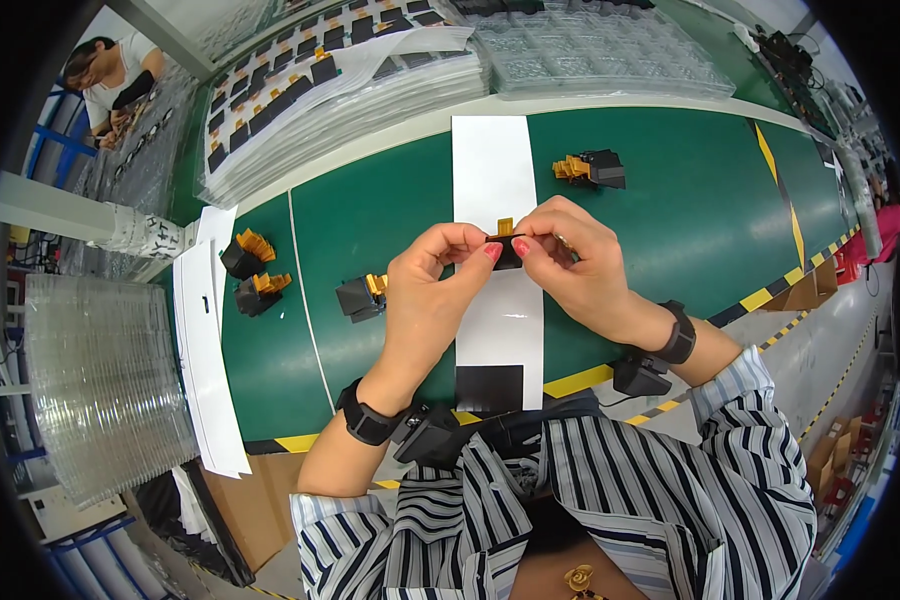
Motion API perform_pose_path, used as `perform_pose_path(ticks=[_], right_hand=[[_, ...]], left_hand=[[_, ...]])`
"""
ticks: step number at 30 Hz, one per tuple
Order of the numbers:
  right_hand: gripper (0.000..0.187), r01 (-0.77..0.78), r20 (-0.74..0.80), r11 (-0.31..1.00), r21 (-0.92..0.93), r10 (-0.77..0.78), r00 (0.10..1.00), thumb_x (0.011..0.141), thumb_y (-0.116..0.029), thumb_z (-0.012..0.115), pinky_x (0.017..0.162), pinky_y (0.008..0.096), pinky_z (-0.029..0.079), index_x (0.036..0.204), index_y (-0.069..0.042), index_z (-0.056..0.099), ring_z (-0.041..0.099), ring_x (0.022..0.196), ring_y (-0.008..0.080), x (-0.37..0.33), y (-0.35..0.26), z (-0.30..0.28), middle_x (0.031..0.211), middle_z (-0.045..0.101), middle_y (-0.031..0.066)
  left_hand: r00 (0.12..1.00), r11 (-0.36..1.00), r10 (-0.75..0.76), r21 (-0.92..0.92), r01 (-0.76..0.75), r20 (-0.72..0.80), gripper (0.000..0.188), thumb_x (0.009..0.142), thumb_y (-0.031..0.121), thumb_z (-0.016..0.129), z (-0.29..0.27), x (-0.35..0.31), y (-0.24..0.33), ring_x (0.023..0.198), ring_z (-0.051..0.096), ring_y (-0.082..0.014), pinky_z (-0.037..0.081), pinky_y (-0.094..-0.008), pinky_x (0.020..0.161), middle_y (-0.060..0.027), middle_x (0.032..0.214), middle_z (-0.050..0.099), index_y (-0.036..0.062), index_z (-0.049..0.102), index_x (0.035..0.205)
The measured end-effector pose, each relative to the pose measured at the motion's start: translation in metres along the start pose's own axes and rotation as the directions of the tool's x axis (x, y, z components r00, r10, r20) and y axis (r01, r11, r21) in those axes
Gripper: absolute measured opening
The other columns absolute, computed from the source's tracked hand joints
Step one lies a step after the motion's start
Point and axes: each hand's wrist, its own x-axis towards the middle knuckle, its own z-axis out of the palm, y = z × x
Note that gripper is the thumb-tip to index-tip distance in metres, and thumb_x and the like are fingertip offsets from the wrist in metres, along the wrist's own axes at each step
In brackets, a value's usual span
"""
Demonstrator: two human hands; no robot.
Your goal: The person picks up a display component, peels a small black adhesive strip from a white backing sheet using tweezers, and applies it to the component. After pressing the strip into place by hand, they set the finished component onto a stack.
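Head view: black piece (508,259) lies between fingers (476,270).

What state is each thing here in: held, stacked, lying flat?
Left hand: pinching the small black part.
Right hand: pinching the same part.
Small black part: held in both hands.
White strip: lying flat on the green surface.
Bundle right of strip: resting, untouched.
Back-left trays: stacked.

Around the held part (508,258), over a paper strip (490,180) on the surface (660,240): an assembly (602,170) between 1 and 2 o'clock, another assembly (356,298) near 8, two assemblies (242,261) farther at 9; behind, tray stacks (380,115) at 10 and 1 o'clock
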Motion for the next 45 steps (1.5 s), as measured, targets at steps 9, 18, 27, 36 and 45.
perform_pose_path(ticks=[9, 18, 27, 36, 45], right_hand=[[0.01, -0.195, 0.099, 0.978, 0.068, 0.188, 0.977, 0.077, 0.004, 0.052, 0.048, 0.0189, 0.033, 0.087, 0.001, 0.054, 0.041, 0.056, 0.0055, 0.001, -0.01, -0.002, 0.075, 0.052, 0.003], [0.012, 0.102, -0.006, 0.904, -0.415, -0.115, 0.993, 0.079, 0.003, 0.05, 0.059, 0.024, 0.04, 0.085, 0.0, 0.06, 0.047, 0.068, 0.013, 0.04, 0.026, -0.077, 0.076, 0.052, 0.0066], [0.023, -0.223, -0.096, 0.892, -0.394, 0.202, 0.975, 0.068, -0.008, 0.067, 0.056, 0.024, 0.038, 0.086, -0.004, 0.053, 0.041, 0.061, 0.0129, 0.04, 0.021, -0.091, 0.09, 0.055, 0.0043], [0.03, -0.316, 0.002, 0.768, -0.557, 0.382, 0.924, 0.064, -0.01, 0.07, 0.055, 0.024, 0.038, 0.085, -0.007, 0.048, 0.037, 0.057, 0.0118, 0.041, 0.029, -0.093, 0.092, 0.058, 0.0002], [0.026, -0.135, -0.009, 0.849, -0.51, 0.152, 0.988, 0.066, -0.009, 0.068, 0.053, 0.0242, 0.036, 0.083, -0.007, 0.049, 0.038, 0.058, 0.012, 0.03, 0.029, -0.089, 0.089, 0.059, 0.0002]], left_hand=[[1.0, 0.977, -0.028, -0.211, 0.025, -0.012, 0.011, 0.08, 0.002, 0.057, 0.005, -0.001, -0.003, 0.074, 0.052, -0.0063, 0.042, -0.0195, 0.07, -0.0014, 0.083, 0.059, -0.0012, 0.06, 0.09], [0.991, 0.976, -0.106, -0.184, 0.119, 0.08, 0.032, 0.084, 0.003, 0.052, 0.002, -0.001, -0.002, 0.087, 0.053, -0.0101, 0.041, -0.0224, 0.08, -0.0062, 0.095, 0.059, -0.0002, 0.047, 0.116], [0.989, 0.988, -0.117, -0.09, 0.125, 0.094, 0.036, 0.085, 0.008, 0.051, 0.004, 0.0, -0.004, 0.089, 0.054, -0.0126, 0.04, -0.0256, 0.081, -0.0066, 0.093, 0.06, 0.0013, 0.044, 0.119], [0.984, 0.982, -0.149, -0.103, 0.16, 0.102, 0.036, 0.085, 0.002, 0.05, 0.003, 0.002, -0.004, 0.092, 0.054, -0.013, 0.041, -0.0254, 0.084, -0.0059, 0.091, 0.059, 0.0005, 0.043, 0.12], [0.983, 0.984, -0.142, -0.091, 0.153, 0.118, 0.033, 0.085, 0.005, 0.05, 0.004, -0.004, -0.002, 0.087, 0.054, -0.0116, 0.042, -0.0251, 0.082, -0.0051, 0.088, 0.058, 0.0008, 0.045, 0.118]])
